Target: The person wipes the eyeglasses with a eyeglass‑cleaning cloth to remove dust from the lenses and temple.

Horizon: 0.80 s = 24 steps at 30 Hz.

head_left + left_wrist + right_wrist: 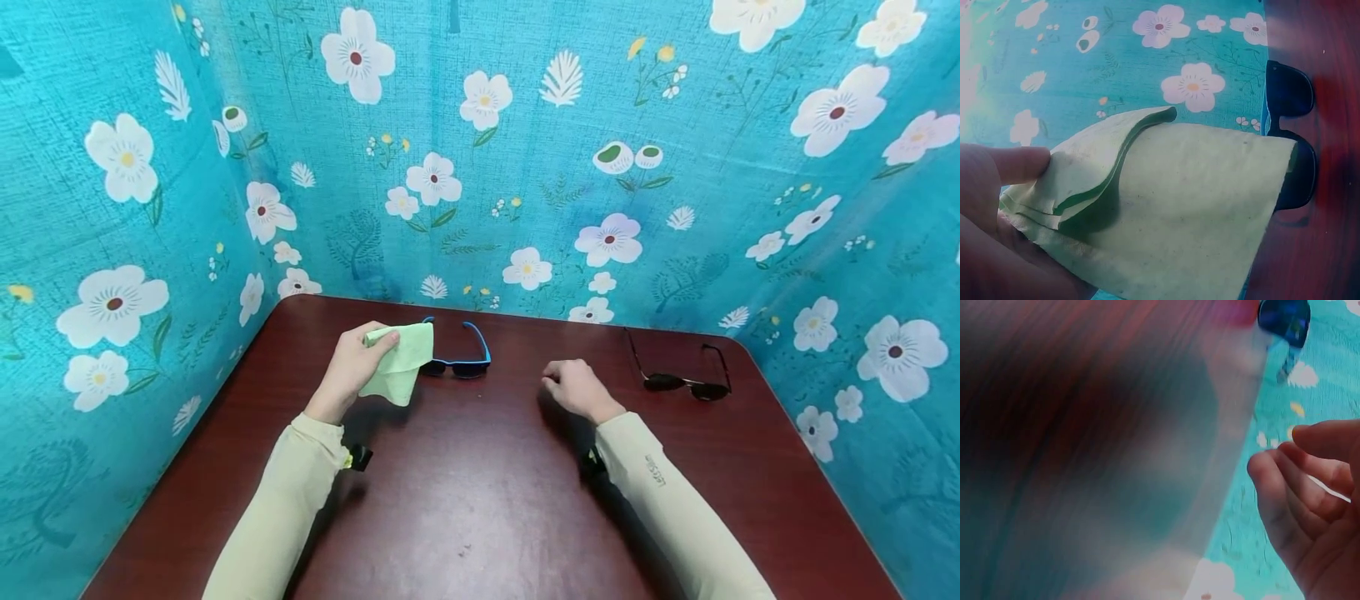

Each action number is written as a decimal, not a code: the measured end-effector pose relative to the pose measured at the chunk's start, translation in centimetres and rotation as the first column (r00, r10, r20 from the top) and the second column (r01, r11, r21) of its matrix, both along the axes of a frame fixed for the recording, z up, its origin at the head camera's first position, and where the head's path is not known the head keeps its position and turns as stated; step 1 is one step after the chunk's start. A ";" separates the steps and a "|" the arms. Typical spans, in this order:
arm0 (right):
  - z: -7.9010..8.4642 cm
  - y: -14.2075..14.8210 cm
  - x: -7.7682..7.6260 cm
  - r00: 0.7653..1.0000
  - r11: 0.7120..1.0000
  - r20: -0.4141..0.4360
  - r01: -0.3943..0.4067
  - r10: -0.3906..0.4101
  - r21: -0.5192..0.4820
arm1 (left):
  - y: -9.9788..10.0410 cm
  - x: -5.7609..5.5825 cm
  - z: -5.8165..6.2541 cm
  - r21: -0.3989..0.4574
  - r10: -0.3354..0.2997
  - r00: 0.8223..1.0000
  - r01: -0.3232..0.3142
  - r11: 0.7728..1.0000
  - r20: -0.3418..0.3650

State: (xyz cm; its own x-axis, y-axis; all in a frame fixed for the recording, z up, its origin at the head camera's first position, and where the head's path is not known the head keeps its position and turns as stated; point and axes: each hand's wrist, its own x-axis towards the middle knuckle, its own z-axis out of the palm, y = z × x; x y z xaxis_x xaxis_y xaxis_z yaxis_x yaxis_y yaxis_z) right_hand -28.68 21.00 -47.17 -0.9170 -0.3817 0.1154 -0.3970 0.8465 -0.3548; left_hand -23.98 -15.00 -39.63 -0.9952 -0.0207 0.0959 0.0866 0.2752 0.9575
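My left hand point(356, 367) pinches a pale green cloth point(401, 362) between thumb and fingers. In the left wrist view the cloth point(1191, 187) shows a folded-over layer near the thumb. Just right of it, a pair of blue-framed sunglasses point(468, 369) lies on the table with its temples pointing to the back; the cloth hides part of its left side. My right hand point(577, 387) is over the table to the right of these sunglasses. Its fingers point(1266, 478) are loosely curled and hold nothing.
Dark sunglasses with a thin frame point(686, 385) lie at the right of the table, temples unfolded. The reddish-brown table point(465, 500) is bordered at the back and sides by a blue floral curtain point(480, 192). Dark devices sit at both wrists.
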 end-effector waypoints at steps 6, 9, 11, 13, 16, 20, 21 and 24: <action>-0.8 -3.3 -1.2 0.972 0.974 0.235 0.059 -0.007 -0.217 | 0.2 0.1 0.1 -0.027 0.006 1.000 -0.007 1.000 -0.003; -1.3 -4.7 -1.9 0.952 0.953 0.307 0.094 -0.001 -0.288 | 0.2 0.4 0.0 -0.022 0.008 1.000 -0.008 1.000 -0.004; -1.5 -5.5 -2.3 0.952 0.949 0.305 0.085 0.013 -0.305 | 0.2 0.5 0.1 -0.012 0.007 1.000 -0.007 1.000 -0.005; -1.6 -6.3 -2.7 0.956 0.948 0.292 0.068 0.027 -0.309 | 0.1 0.6 0.1 -0.008 0.005 1.000 -0.005 1.000 -0.008; -1.8 -7.1 -3.1 0.962 0.957 0.268 0.038 0.043 -0.289 | 0.0 0.7 0.2 -0.010 0.008 1.000 -0.008 1.000 -0.003; -1.9 -7.7 -3.4 0.977 0.972 0.205 -0.014 0.063 -0.233 | -0.1 0.6 0.2 -0.020 0.008 1.000 -0.008 1.000 0.008; -2.0 -7.8 -3.5 0.982 0.976 0.175 -0.032 0.071 -0.218 | -0.1 0.6 0.2 -0.023 0.005 1.000 -0.005 1.000 0.010; -2.2 -7.9 -3.6 0.991 0.981 0.075 -0.095 0.109 -0.168 | -0.2 0.7 0.1 -0.027 -0.003 1.000 0.004 1.000 0.013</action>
